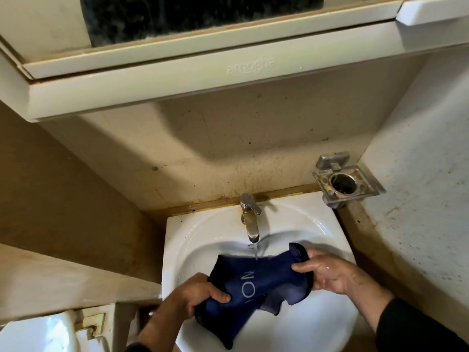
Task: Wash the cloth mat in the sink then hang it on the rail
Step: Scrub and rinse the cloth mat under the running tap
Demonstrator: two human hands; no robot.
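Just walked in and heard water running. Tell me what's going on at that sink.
A person is washing a dark blue cloth mat in the white sink. The left hand grips its lower end and the right hand grips its upper end, holding it stretched over the basin. The tap is running, and the stream lands on the mat's middle. No rail is in view, so hanging has not begun.

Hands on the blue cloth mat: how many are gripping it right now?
2. The left hand grips the blue cloth mat at its lower left end; the right hand grips its upper right end, over the sink.
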